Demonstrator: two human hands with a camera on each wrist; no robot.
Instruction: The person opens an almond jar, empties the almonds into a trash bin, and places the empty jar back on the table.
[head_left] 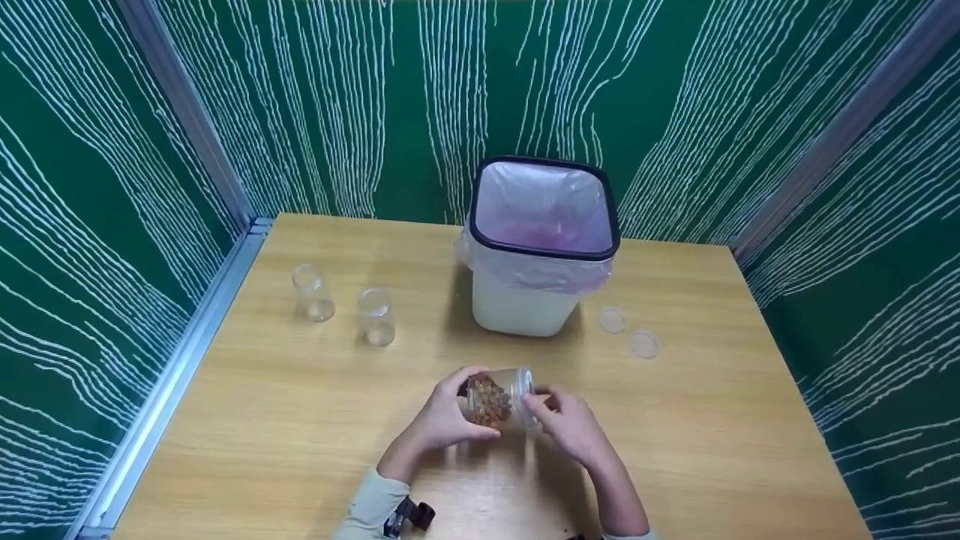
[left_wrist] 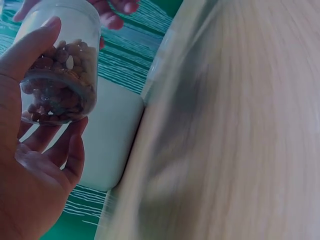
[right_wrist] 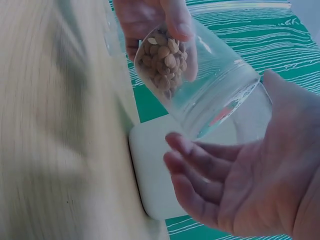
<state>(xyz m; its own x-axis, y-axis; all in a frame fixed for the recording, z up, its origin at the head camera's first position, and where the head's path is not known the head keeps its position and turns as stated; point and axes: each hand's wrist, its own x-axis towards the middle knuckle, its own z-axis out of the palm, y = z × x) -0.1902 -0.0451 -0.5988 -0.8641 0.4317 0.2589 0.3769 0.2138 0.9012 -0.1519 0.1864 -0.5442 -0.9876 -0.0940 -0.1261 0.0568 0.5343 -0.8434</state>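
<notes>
A clear jar lies tilted on its side in the air above the table, partly filled with small brown nut-like pieces. My left hand grips it around the base end, thumb along the near side in the head view. At the mouth end, my right hand pinches a clear lid between thumb and fingers. In the right wrist view this lid stands at an angle against the jar's rim; whether it still touches all round I cannot tell. Brown pieces rest toward the base in the left wrist view.
Two clear, upright jars stand on the wooden table at the left. Behind the hands is a white bin with a black rim and a pinkish liner. Two clear discs lie right of it.
</notes>
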